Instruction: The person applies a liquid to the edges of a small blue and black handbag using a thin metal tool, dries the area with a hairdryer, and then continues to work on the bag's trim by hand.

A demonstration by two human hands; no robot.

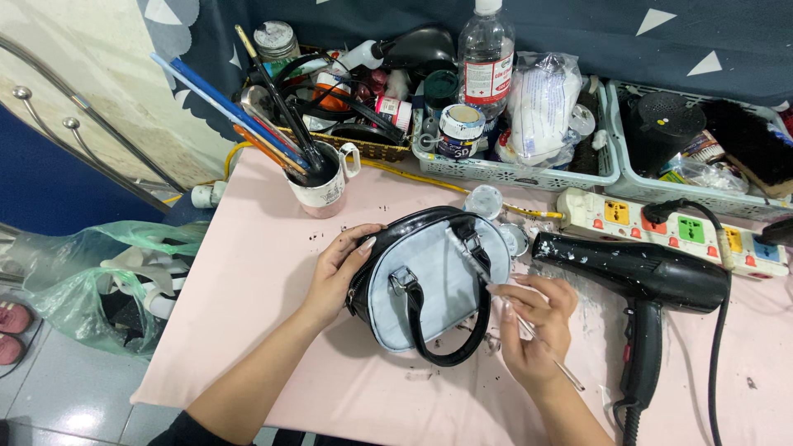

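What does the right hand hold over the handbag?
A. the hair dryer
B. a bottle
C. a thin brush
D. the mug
C: the right hand grips a thin brush whose tip reaches onto the handbag, while the left hand steadies the bag's edge; the hair dryer lies untouched.

A pale pink tabletop [273, 272], flecked with dark specks, carried a small handbag [425, 281] at its middle, a black hair dryer [644, 285] to the right, a white power strip [669, 223] behind it, a mug of brushes [324, 183], and two plastic baskets [512, 172] along the back edge.
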